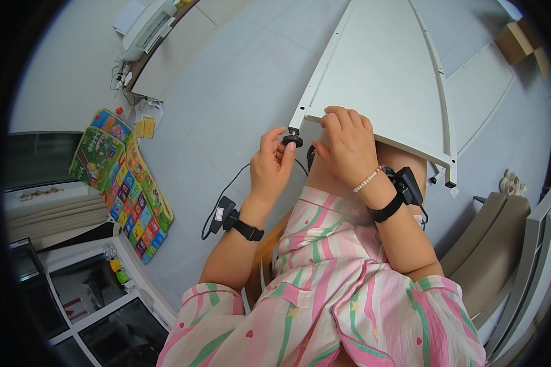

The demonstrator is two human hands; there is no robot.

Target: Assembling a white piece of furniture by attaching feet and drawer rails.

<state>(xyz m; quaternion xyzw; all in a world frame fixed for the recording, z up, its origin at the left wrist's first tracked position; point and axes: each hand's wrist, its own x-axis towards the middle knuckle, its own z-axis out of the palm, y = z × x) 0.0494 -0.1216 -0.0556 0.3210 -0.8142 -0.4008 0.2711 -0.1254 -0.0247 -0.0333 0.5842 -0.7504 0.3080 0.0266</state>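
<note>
A large white metal panel frame point(379, 73) with raised side rails rests across my lap and stretches away from me. At the end of its left rail is a black round levelling foot point(292, 141) on a short threaded stem. My left hand point(272, 164) pinches this foot between thumb and fingers. My right hand point(349, 145) lies over the frame's near edge, its fingers bent onto the white surface and the thumb apart. The right rail ends in a dark open tube end point(450, 184). A smaller black foot point(433, 180) shows beside that corner.
Black camera straps with a cable point(225, 214) sit on my wrists. A colourful folded play mat point(134, 189) lies at the left, near a cabinet point(171, 55) with a printer point(147, 30). Another white panel point(480, 92), a cardboard box point(514, 44) and a beige chair point(490, 235) are at the right.
</note>
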